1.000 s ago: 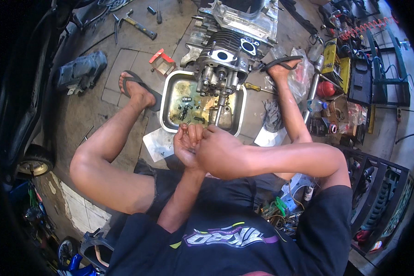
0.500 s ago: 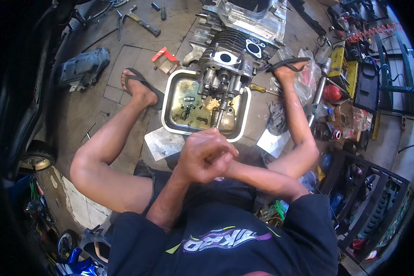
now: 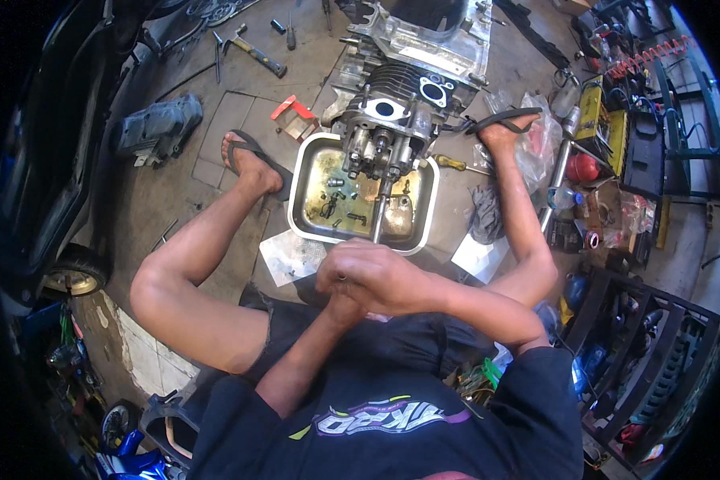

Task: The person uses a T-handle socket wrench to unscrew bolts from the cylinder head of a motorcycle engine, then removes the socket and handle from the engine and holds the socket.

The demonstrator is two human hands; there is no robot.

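Note:
Both my hands are together in front of my lap, at the near end of a long steel socket wrench (image 3: 380, 210). My right hand (image 3: 386, 276) lies on top, closed round the wrench's handle, which it hides. Beneath it, my left hand (image 3: 346, 307) is closed at the same handle, its fingers mostly covered. The wrench's shaft runs away from me to the valve gear of an engine (image 3: 382, 128) with a finned cylinder. Below the engine's near end sits a white-rimmed metal pan (image 3: 294, 200) with oily residue and several small metal parts (image 3: 332, 204).
Papers (image 3: 290, 258) lie beside the pan. A torn red box (image 3: 294, 116), a hammer (image 3: 256, 56) and a grey plastic cover (image 3: 158, 128) lie left. Right are a yellow-handled screwdriver (image 3: 450, 162), a dark rag (image 3: 486, 214), a bottle (image 3: 564, 198) and a dark rack (image 3: 640, 352).
My hands have turned round each other: the right has come over the top and the left has dropped beneath it. The view has shifted slightly.

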